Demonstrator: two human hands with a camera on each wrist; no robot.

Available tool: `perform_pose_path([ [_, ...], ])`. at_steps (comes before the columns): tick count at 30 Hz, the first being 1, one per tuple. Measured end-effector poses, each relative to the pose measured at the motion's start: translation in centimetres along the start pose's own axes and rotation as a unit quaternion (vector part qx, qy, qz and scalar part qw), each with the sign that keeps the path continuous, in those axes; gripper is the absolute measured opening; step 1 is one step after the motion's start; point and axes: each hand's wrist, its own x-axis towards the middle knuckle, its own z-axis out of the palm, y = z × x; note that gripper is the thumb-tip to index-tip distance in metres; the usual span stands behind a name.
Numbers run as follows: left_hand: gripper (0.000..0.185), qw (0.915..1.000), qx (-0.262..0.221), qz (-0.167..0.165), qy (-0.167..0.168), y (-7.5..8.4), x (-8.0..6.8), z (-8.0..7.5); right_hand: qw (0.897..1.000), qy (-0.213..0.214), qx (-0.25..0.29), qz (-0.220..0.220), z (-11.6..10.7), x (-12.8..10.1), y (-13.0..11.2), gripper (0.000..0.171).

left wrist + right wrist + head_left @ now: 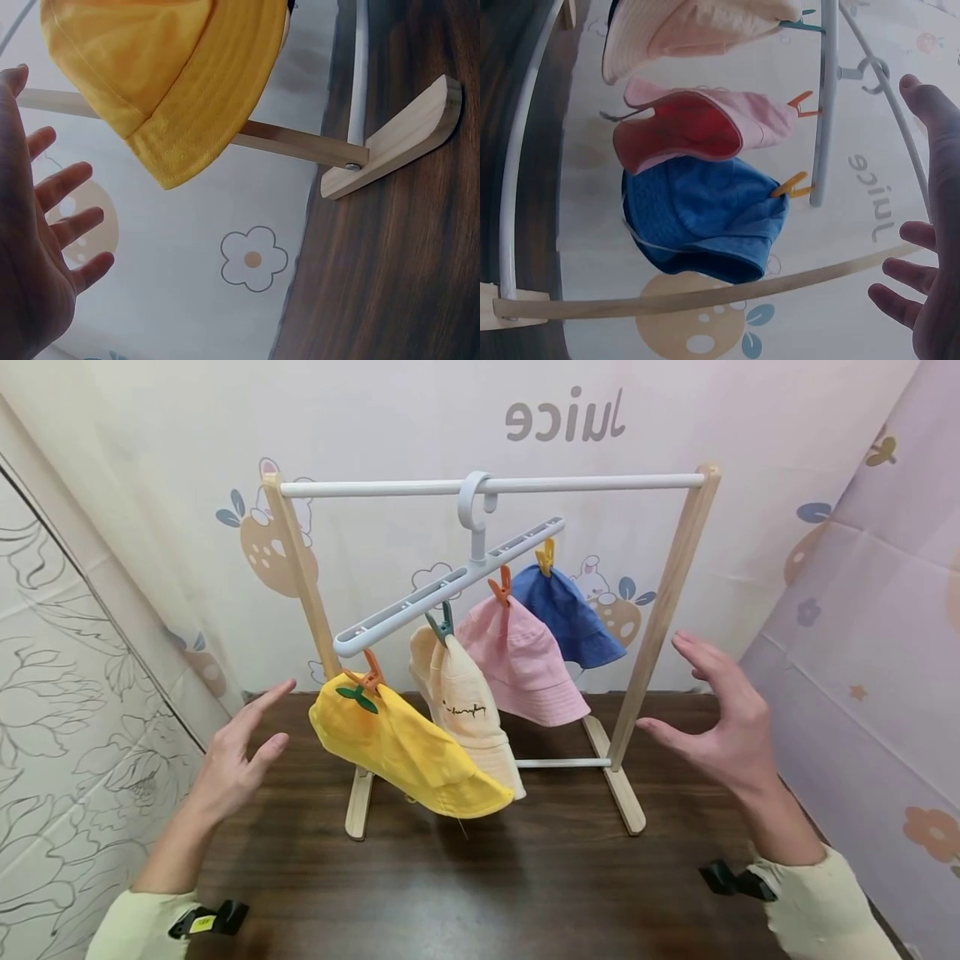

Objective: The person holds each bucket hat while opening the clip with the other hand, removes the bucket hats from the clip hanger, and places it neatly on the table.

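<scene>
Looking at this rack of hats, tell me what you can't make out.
Lower white bar: head view, partly hidden behind the yellow hat and cream hat.
Lettering on the cream hat: head view, too small to read surely.
Top of the yellow hat: left wrist view, cut off by the upper edge.
Right hand: right wrist view, cut off by the right edge.

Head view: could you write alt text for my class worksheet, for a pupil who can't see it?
A yellow hat, cream hat, pink hat and blue hat hang, nearest to farthest, clipped to a hanger on a wooden-framed rack. An open left hand and open right hand, holding nothing, flank it above a dark table.
</scene>
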Motion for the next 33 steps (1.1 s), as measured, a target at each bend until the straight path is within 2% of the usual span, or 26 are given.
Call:
perform_pose_path([
  [13,0.063,0.9998,-0.02,-0.001,0.002,0.1,0.0,0.4,0.999,-0.024,0.025,0.0,1.3,-0.2,-0.4,0.111],
  [22,0.064,0.9986,-0.032,0.042,0.003,0.3,0.6,1.0,0.999,-0.023,0.04,-0.005,2.3,-0.3,-0.6,0.108],
  [28,0.065,0.9984,-0.037,0.043,0.003,0.7,0.9,1.1,0.998,-0.036,0.044,0.002,2.5,-0.1,-1.1,0.109],
  [33,0.065,0.998,-0.044,0.046,0.003,1.1,1.1,1.2,0.996,-0.064,0.06,0.027,2.5,0.3,-1.8,0.109],
])
